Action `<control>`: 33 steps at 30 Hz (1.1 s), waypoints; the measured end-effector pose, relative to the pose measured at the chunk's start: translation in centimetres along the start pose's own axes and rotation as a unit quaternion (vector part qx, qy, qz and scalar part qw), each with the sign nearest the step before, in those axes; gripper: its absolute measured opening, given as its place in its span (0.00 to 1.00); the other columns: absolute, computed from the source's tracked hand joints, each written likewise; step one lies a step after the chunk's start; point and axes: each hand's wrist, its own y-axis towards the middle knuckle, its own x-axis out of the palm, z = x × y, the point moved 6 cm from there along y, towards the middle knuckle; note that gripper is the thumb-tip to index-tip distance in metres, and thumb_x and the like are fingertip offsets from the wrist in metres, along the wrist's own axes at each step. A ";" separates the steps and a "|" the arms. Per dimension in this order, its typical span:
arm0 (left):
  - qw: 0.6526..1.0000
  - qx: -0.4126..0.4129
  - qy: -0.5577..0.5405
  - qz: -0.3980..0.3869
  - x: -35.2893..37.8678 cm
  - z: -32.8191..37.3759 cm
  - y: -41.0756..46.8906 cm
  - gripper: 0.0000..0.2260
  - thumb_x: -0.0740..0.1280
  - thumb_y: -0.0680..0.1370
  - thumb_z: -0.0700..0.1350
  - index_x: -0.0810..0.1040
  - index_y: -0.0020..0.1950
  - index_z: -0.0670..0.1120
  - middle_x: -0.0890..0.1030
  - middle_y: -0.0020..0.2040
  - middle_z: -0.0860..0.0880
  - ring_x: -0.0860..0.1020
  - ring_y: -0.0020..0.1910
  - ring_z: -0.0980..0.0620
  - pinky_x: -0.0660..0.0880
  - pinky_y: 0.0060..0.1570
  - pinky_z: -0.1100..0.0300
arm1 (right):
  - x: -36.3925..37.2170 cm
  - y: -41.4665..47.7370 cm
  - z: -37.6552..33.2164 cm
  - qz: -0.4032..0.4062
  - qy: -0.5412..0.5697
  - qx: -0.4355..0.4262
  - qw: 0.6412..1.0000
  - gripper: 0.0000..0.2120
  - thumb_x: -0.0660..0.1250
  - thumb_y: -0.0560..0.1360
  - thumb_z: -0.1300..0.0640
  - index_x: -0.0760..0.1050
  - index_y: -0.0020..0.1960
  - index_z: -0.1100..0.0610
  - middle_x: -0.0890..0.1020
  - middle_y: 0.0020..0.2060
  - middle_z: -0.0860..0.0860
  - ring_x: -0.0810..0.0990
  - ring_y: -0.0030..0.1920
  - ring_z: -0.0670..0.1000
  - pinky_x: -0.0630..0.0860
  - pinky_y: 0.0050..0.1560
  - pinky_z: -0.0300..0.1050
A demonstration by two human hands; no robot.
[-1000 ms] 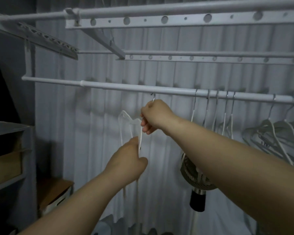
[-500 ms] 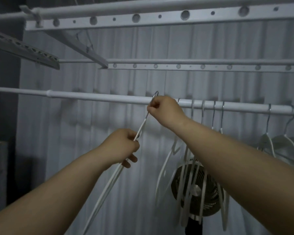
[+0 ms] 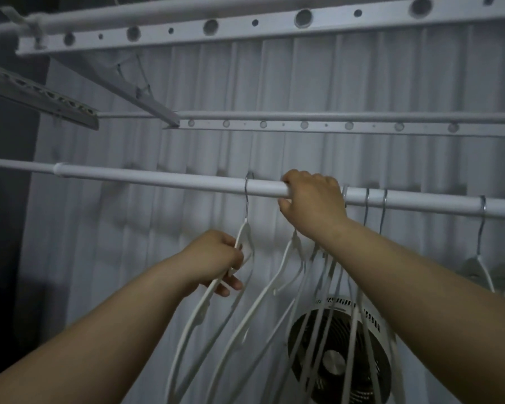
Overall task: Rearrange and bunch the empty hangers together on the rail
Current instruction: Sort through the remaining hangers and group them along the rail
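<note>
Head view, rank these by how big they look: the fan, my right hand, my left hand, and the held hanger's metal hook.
1. fan, though partly covered.
2. right hand on the rail and left hand on the hanger: alike, so unranked.
3. metal hook, smallest.

Bare arms (image 3: 114, 330); L hand (image 3: 216, 258), R hand (image 3: 314, 205)

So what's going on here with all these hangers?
A person is tidying empty white hangers on a clothes rail. The left hand grips one hanger by its shoulder; its hook is over the rail, a gap away from the others. The right hand is curled round the rail beside the bunched hangers. More hangers hang apart further right, and a fan sits behind.
</note>
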 end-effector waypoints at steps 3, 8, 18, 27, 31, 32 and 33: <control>1.000 0.001 0.023 -0.010 0.7 -0.3 0.1 0.10 0.59 0.76 0.35 0.71 0.39 0.48 0.76 0.40 0.45 0.78 0.22 0.58 0.75 0.23 0.65 | 0.1 0.0 0.1 -0.001 -0.006 -0.011 1.000 0.16 0.58 0.77 0.55 0.68 0.63 0.56 0.77 0.57 0.54 0.73 0.57 0.56 0.63 0.59 0.46; 0.997 0.012 0.069 -0.027 1.5 0.1 -0.1 0.06 0.57 0.77 0.35 0.70 0.49 0.44 0.76 0.47 0.44 0.77 0.29 0.54 0.72 0.22 0.65 | 0.2 0.1 -0.2 -0.008 -0.016 -0.028 0.999 0.16 0.58 0.77 0.57 0.67 0.64 0.56 0.76 0.57 0.54 0.73 0.56 0.56 0.63 0.59 0.45; 0.989 0.048 0.133 -0.037 2.6 1.2 -1.0 0.07 0.57 0.77 0.38 0.70 0.45 0.49 0.74 0.39 0.51 0.74 0.33 0.55 0.69 0.27 0.64 | 0.0 -0.3 -0.2 -0.030 -0.007 -0.052 0.998 0.19 0.58 0.76 0.55 0.65 0.67 0.56 0.74 0.60 0.54 0.71 0.59 0.55 0.59 0.62 0.44; 0.981 0.121 0.109 0.104 0.3 1.1 -2.1 0.19 0.63 0.76 0.43 0.69 0.68 0.48 0.75 0.63 0.52 0.73 0.51 0.56 0.65 0.51 0.65 | 0.0 -1.9 -0.2 -0.040 -0.012 -0.079 0.996 0.26 0.60 0.76 0.55 0.58 0.72 0.55 0.62 0.71 0.53 0.58 0.71 0.53 0.45 0.72 0.46; 0.965 0.184 0.076 0.171 -0.9 2.2 -3.8 0.09 0.64 0.75 0.39 0.78 0.53 0.48 0.78 0.46 0.55 0.75 0.44 0.58 0.67 0.44 0.74 | -0.9 -3.0 -0.2 -0.045 -0.025 -0.080 0.995 0.25 0.59 0.76 0.55 0.60 0.71 0.56 0.61 0.72 0.53 0.57 0.72 0.54 0.45 0.73 0.49; 0.962 0.201 0.067 0.173 -0.9 2.6 -4.3 0.07 0.64 0.75 0.39 0.78 0.48 0.49 0.78 0.42 0.57 0.75 0.41 0.61 0.67 0.38 0.79 | -1.2 -3.5 -0.1 -0.045 -0.029 -0.078 0.996 0.24 0.59 0.76 0.55 0.60 0.71 0.56 0.62 0.72 0.53 0.58 0.72 0.54 0.46 0.74 0.50; 0.960 0.215 0.063 0.170 -0.9 2.9 -4.8 0.07 0.64 0.75 0.38 0.78 0.44 0.50 0.77 0.39 0.59 0.74 0.39 0.64 0.67 0.36 0.83 | -1.7 -4.0 0.1 -0.045 -0.033 -0.076 0.995 0.24 0.59 0.76 0.55 0.61 0.71 0.56 0.63 0.71 0.53 0.59 0.71 0.54 0.47 0.74 0.50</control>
